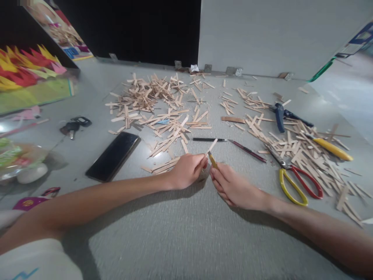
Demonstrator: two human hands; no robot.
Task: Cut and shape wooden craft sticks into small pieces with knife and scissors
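My left hand is closed on a short wooden craft stick, whose pale end points up and away from me. In my right hand is a yellow-handled craft knife, its tip meeting the stick near my left fingertips. Both hands are close together just above the grey table. Beyond them lie a black pen and a dark red pen-like tool. Loose craft sticks lie by my left hand, partly hidden by it.
A heap of craft sticks spreads at the back. On the left are a phone, keys and a box with coloured paper spikes. Scissors, blue-handled pliers and a yellow-handled tool lie right among more sticks.
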